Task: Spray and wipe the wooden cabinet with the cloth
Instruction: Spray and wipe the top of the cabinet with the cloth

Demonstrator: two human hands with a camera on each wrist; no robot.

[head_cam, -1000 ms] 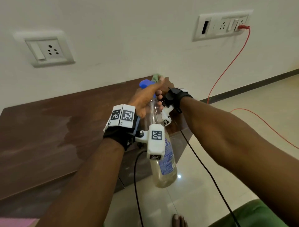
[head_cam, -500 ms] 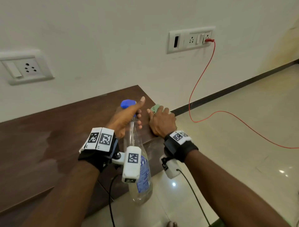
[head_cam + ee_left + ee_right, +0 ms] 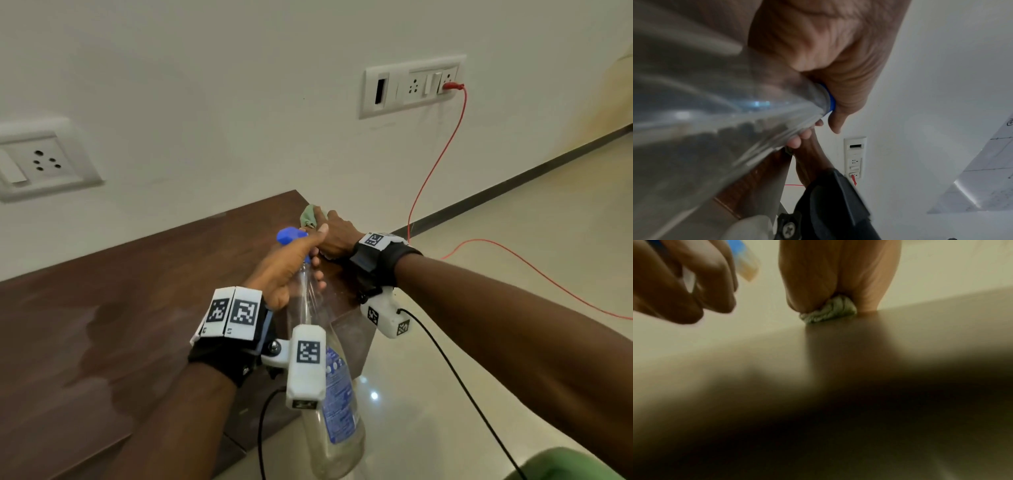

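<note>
Head view: your left hand (image 3: 291, 263) is curling its fingers around the neck of the spray bottle (image 3: 330, 404), near you at the cabinet's right end. A bit farther, your right hand (image 3: 337, 234) is bunching the green cloth (image 3: 310, 216) and pressing it on the wooden cabinet (image 3: 137, 308) top, near the far right corner.

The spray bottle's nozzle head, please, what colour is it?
Blue; the spray bottle's nozzle head shows best in the head view.
</note>
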